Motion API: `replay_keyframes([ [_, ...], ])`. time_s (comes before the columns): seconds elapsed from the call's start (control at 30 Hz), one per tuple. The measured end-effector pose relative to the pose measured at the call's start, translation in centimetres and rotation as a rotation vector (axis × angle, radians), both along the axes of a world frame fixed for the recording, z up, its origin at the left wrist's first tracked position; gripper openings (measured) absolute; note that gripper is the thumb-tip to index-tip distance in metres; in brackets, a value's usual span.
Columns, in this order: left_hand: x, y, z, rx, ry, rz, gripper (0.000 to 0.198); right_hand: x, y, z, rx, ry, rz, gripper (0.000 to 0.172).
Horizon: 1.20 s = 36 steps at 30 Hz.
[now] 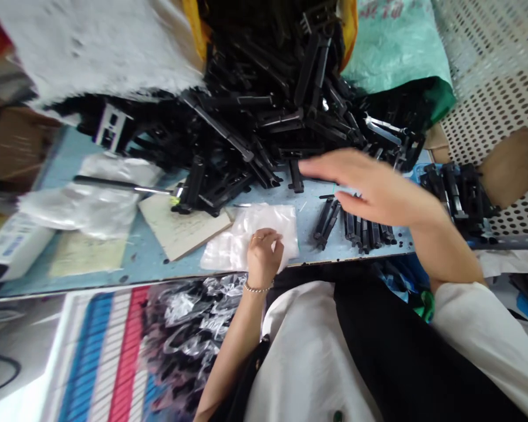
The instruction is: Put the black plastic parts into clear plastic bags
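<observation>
White clothing (314,346) lies nearest; I'd cleanly pinch one black part (296,179) beside my open, empty right hand (372,186), left hand (263,255) curled over plastic bags (234,246), hold unclear.

1. Parts (229,138): mostly black, a few silvery.
2. Plastic bags (229,249): milky white.
3. Table (154,272): light blue with dark spots.
4. Sack (396,50): green, red lettering.
5. Basket (131,328): blue, white and red stripes.
6. Panel (470,120): cream, dark round holes.
7. Tool (103,183): black handle, silver shaft.
</observation>
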<state>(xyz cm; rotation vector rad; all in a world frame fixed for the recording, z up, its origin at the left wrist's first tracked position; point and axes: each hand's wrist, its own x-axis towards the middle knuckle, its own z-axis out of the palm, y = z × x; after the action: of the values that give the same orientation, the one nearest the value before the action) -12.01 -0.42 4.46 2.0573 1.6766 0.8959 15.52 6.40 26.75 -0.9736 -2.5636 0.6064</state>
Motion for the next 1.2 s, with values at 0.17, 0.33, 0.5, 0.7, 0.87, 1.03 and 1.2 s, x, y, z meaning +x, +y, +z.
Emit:
replay_keyframes([
  [0.17, 2.0, 1.4, 1.0, -0.09, 0.1, 0.083, 0.017, 0.6, 2.4, -11.2, -0.007, -0.515, -0.018, 0.057],
  [0.33, 0.5, 3.0, 1.1, -0.304, -0.195, 0.096, 0.014, 2.1, 3.7, -12.9, -0.053, -0.441, -0.054, 0.045],
  [0.5, -0.9, 2.9, 1.3, -0.529, -0.459, 0.253, 0.022, -0.4, 0.4, -11.6, -0.73, 0.357, -0.249, 0.057],
  [0.7, -1.4, 2.4, 1.8, -0.503, -0.615, 0.316, 0.013, -4.6, -6.0, -16.8, -1.682, 0.829, -0.351, 0.046],
  [0.87, -2.1, 1.7, 2.3, -0.479, -0.513, 0.214, 0.014, -4.8, -7.5, -17.4, -1.821, 1.189, -0.496, 0.039],
  [1.03, -2.6, 1.7, 2.5, -0.57, -0.65, 0.172, 0.03, -5.3, -7.9, -17.4, -2.041, 1.195, -0.45, 0.042],
  [1.2, -2.9, 1.9, 2.3, -0.54, -0.628, 0.165, 0.028, -5.4, -8.3, -18.1, -2.003, 1.267, -0.415, 0.051],
])
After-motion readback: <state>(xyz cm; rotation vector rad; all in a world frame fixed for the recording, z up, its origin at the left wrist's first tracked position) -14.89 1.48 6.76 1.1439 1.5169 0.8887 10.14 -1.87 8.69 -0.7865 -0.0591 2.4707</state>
